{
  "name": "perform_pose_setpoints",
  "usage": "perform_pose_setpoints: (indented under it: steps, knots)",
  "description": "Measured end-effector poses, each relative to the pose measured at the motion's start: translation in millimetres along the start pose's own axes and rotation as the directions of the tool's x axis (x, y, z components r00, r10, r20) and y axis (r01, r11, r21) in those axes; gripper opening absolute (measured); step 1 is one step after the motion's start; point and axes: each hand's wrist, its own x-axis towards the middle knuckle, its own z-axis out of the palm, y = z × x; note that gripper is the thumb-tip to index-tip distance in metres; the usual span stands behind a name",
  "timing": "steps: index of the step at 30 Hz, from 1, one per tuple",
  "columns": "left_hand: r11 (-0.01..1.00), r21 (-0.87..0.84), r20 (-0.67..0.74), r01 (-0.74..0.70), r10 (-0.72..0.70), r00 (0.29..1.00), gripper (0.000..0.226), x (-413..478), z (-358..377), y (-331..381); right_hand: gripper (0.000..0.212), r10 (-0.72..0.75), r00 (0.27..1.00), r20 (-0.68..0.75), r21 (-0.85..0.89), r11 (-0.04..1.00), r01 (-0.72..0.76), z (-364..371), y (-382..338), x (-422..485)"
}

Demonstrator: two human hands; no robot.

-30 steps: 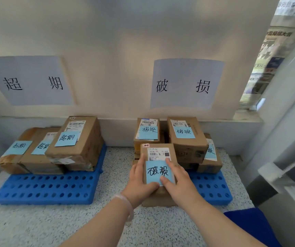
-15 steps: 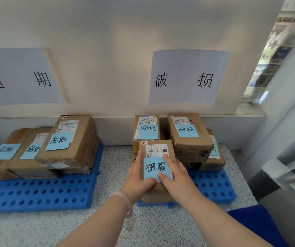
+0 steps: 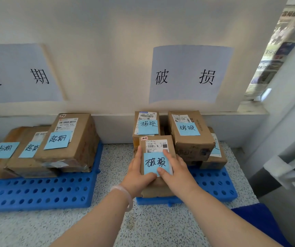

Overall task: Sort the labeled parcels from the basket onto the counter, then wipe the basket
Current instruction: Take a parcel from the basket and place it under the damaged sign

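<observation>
Parcel [image 3: 156,157] — held between left hand [image 3: 137,176], right hand [image 3: 177,173]

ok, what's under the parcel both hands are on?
Blue pallet: its front edge shows below the parcel. The left hand and right hand cover its lower sides; anything between is hidden.

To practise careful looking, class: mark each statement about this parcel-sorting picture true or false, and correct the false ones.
1. The left hand and the right hand both touch the front parcel on the right mat. True.
2. The left mat holds five boxes. False: three parcels show there.
3. The bracelet is on the right wrist. False: it is on the left wrist.
4. The front parcel carries a blue note. True.
</observation>
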Motion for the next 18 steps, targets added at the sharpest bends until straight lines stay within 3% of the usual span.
perform_pose_setpoints:
  steps: [5,10,18]
  knots:
    - [1.0,0.009,-0.004,-0.016,0.016,1.0,0.103,-3.7,0.6,-0.5,0.066,0.006,1.0,0.015,-0.01,1.0,-0.005,-2.8,-4.6,2.1]
    - [0.999,0.042,-0.017,-0.017,0.018,1.0,0.091,-10.2,0.5,0.1,0.067,0.012,1.0,0.021,-0.023,1.0,-0.011,-3.5,-5.5,-0.1]
    - [0.944,0.31,-0.059,-0.113,0.138,0.989,0.084,-15.9,0.2,1.3,0.068,0.016,1.0,0.012,-0.061,0.998,-0.015,-16.9,-7.6,-9.9]
